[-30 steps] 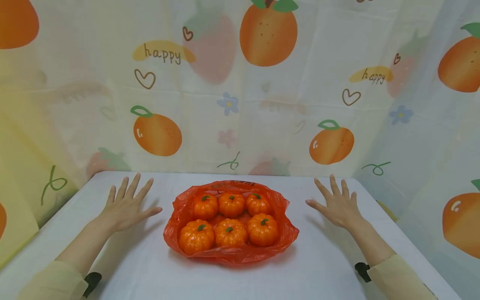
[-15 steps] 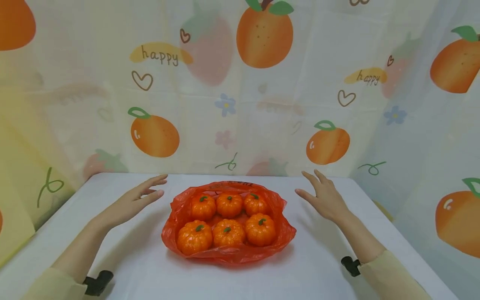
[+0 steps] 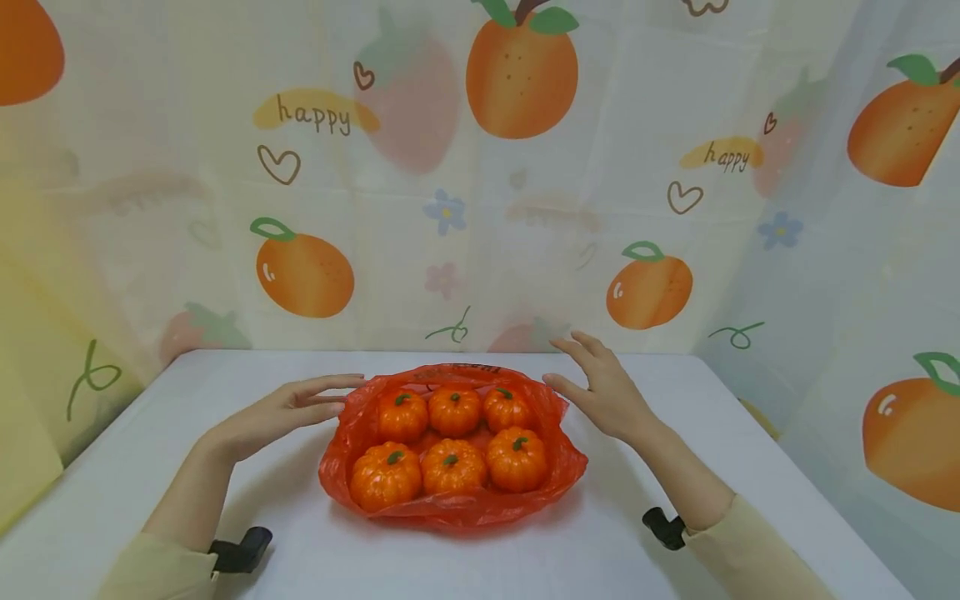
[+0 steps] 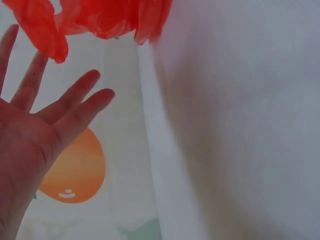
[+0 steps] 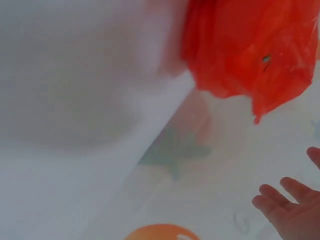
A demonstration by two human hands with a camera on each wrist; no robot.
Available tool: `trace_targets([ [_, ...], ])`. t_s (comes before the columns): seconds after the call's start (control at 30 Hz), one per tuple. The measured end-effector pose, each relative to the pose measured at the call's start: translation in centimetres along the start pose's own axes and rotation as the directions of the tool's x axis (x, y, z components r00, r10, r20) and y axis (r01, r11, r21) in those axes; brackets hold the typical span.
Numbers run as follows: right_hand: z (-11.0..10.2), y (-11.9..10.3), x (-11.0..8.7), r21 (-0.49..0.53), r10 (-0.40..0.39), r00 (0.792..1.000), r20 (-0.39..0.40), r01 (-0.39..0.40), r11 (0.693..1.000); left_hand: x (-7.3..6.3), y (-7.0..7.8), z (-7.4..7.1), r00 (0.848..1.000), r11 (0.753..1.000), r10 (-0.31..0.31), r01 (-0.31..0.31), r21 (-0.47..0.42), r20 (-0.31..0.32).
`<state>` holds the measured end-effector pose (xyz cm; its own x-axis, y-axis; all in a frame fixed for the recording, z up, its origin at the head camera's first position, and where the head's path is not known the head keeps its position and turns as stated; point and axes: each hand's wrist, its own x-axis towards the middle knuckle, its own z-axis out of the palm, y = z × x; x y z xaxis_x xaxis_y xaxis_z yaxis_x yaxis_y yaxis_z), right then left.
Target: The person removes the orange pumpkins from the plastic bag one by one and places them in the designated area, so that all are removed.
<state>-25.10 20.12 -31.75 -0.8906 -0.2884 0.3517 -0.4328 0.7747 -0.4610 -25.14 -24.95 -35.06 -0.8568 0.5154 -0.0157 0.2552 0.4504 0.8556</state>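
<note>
A red plastic bag [image 3: 480, 508] lies spread on the white table, its mouth facing up. Inside it sit several small orange pumpkins [image 3: 453, 467] with green stems, in two rows. My left hand [image 3: 273, 417] is at the bag's left edge, fingers extended and fingertips right at the plastic. On the other side, my right hand [image 3: 611, 396] hovers near the bag's back right edge with spread fingers. In the left wrist view the bag [image 4: 105, 17] overlaps a fingertip. The right wrist view has the bag [image 5: 245, 50] apart from the fingers.
The table [image 3: 360, 567] has a white cover. Behind it and along both sides hangs a pale curtain [image 3: 480, 250] printed with oranges, strawberries and the word happy. Each wrist wears a black strap-on piece [image 3: 242, 550] below a beige sleeve [image 3: 161, 571].
Both hands have come inward from the table's sides toward the bag, the left to its edge. They have turned from palms down to more sideways. The bag and pumpkins stay put.
</note>
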Motion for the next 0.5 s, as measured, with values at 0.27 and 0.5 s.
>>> trace_targets([
  [0.27, 1.8, -3.3, 0.4, 0.103, -0.078, 0.996, 0.038, 0.074, 0.992, 0.8, -0.4, 1.0, 1.0, 0.999, 0.007, -0.006, -0.036, 0.02],
  [0.5, 3.8, -5.8, 0.8, 0.145, -0.183, 0.978, 0.101, 0.168, 0.975, 1.1, -0.4, 1.5, 0.997, 0.997, 0.065, -0.066, -0.028, -0.035],
])
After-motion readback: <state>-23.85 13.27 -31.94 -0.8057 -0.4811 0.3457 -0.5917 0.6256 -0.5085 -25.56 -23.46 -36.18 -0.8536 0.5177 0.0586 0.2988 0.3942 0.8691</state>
